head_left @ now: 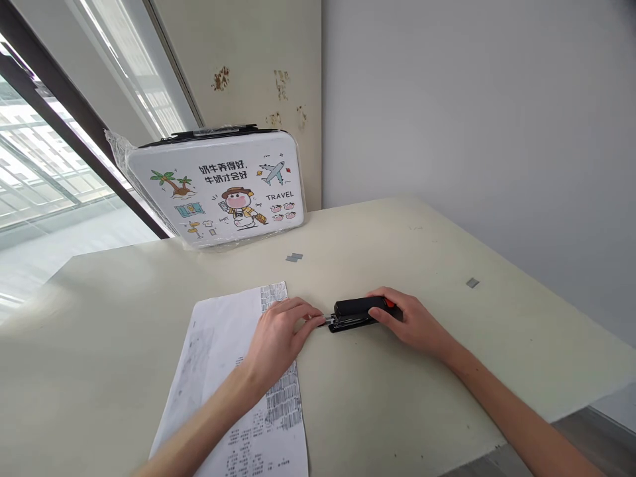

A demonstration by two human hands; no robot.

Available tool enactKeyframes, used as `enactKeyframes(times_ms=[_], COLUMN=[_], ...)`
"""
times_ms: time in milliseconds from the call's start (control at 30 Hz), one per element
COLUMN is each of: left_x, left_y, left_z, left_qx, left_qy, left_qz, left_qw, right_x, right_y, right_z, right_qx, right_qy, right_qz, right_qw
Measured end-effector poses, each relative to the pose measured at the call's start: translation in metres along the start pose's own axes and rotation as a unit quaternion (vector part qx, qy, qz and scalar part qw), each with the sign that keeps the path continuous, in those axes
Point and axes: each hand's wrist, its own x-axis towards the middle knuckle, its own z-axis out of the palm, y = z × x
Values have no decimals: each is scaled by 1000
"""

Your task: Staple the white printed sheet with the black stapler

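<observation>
A black stapler [358, 307] with a red part at its rear lies on the table, its front end facing left. My right hand [405, 319] is wrapped round the stapler's rear half, thumb on the near side. The thumb and fingertips of my left hand [285, 326] pinch a small metal piece [328, 320] that sticks out of the stapler's front. Under my left hand and forearm lies a printed sheet of paper [218, 344], with dense dark marks along its right side.
A white case [238, 192] with cartoon prints, partly wrapped in clear plastic, stands at the back left of the pale table [397, 397]. Small grey staple strips [294, 257] lie in front of it, and another grey piece [472, 283] lies to the right.
</observation>
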Motion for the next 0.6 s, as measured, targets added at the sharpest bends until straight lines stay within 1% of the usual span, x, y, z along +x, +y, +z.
enactKeyframes(times_ms=[100,233,300,467,600], left_x=[-2,-3,-3,-9,-13], left_y=[1,3,4,2,-3], left_z=[-3,-7,-8,-7,-5], left_qx=[-18,-13,-9,-18,-13], left_qy=[16,18,12,-10,-17], left_qz=[-1,15,16,-13,-9], left_qw=[1000,1000,1000,1000,1000], right_x=[0,-1,-1,-1,-2], right_y=[1,3,3,-1,-3], right_z=[0,0,0,-1,-2], right_qx=[-7,-10,-10,-6,-7], right_qy=[3,2,0,2,3], right_qz=[-4,0,3,6,7], right_qw=[1000,1000,1000,1000,1000])
